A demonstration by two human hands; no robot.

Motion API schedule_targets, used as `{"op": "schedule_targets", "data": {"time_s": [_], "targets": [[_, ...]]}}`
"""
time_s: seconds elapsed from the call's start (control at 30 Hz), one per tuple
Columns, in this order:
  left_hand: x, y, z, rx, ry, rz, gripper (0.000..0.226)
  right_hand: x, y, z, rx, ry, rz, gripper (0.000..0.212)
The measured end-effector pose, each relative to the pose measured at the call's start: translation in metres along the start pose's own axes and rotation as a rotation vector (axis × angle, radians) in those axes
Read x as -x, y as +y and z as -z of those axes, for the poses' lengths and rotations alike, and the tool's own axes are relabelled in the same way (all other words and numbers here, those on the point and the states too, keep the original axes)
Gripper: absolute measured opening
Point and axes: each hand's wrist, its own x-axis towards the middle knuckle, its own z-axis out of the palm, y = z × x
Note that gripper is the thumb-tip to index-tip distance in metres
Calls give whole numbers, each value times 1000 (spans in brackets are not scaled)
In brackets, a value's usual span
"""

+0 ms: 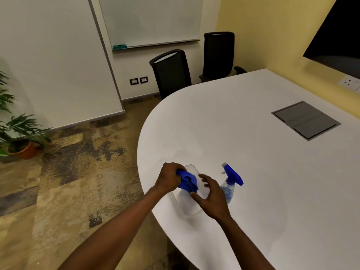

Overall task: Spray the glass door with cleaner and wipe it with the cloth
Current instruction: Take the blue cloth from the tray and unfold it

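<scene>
I am gathering supplies. My left hand (169,177) clamps the blue cloth (187,181) at lower centre; my right hand (212,197), fingers apart, hovers beside the spray bottle (230,182) on the counter (253,152). Next: grip the bottle. No glass door is visible.

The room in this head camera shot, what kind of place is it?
Most likely an office meeting room. A large white table has a grey flip-up panel set into it, black office chairs stand at its far end, and a whiteboard hangs on the wall.
</scene>
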Motion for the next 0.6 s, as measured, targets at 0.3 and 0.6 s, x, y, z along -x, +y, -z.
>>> {"op": "schedule_targets", "data": {"time_s": [0.3,0.6], "targets": [[54,56,60,119,109,-140,45,-20,-57,-8,-7,-34,219,20],[131,58,84,199,263,-89,35,14,-89,4,-184,-203,372,23]]}}
